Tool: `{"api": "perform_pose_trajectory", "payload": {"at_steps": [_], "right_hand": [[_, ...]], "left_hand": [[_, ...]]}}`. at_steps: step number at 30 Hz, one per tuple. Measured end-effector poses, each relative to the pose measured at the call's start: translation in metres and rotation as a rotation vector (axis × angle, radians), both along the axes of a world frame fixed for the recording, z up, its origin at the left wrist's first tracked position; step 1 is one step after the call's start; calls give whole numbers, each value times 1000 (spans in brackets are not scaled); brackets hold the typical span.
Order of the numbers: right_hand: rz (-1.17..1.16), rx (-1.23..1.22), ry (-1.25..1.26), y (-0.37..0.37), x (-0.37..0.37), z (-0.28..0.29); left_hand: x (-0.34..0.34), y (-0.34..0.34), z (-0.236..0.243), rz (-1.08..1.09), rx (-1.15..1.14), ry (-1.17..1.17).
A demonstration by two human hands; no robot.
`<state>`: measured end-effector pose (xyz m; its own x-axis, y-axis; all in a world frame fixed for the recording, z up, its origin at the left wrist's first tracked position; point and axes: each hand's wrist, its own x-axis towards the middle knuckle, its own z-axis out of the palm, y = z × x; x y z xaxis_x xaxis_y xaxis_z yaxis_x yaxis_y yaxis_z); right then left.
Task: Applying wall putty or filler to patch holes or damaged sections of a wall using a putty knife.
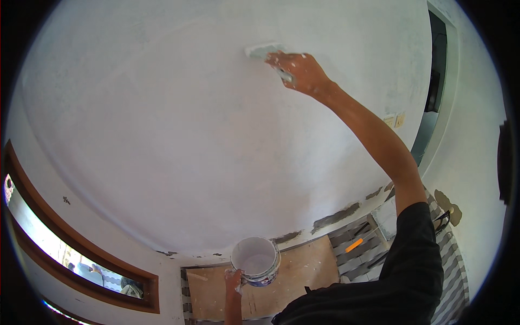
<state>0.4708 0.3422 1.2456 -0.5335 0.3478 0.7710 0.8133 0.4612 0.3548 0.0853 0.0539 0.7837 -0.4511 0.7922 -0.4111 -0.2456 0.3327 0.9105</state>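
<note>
My right hand (299, 72) is raised high and grips a flat putty trowel (264, 50) whose blade lies against the white plastered wall (179, 135). White putty spatters the fingers. Low in the view, my left hand (234, 280) holds a white plastic bucket (255, 261) by its rim. The bucket holds white putty and hangs in front of a wooden board. My right arm in a black sleeve crosses the right side of the view.
A brown wooden window frame (81, 254) curves along the lower left. A wooden board (292, 276) lies on the striped tiled floor (363, 254) below the wall. A dark doorway (436, 81) opens at the right, with two wall switches (395, 120) beside it.
</note>
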Motion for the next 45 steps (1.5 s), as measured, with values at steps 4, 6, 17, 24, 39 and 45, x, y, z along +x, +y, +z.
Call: {"api": "perform_pose_trajectory", "payload": {"at_steps": [4,6,17,24,39,45], "right_hand": [[40,397,59,11,-32,51],[-33,262,60,14,-47,78],[2,-73,17,-3,-18,-207],[-126,-100,-5,-9,6,-188],[130,-149,245,17,-2,-294],[140,-408,284,-23,4,-445]], "left_hand": [[-18,-1,-17,-25,2,-42],[-34,3,-44,-56,-26,134],[-1,1,-3,-45,23,-16],[-5,3,-6,-76,-80,67],[-12,-35,1,-31,-71,-48],[-35,-69,1,36,-68,-30]]}}
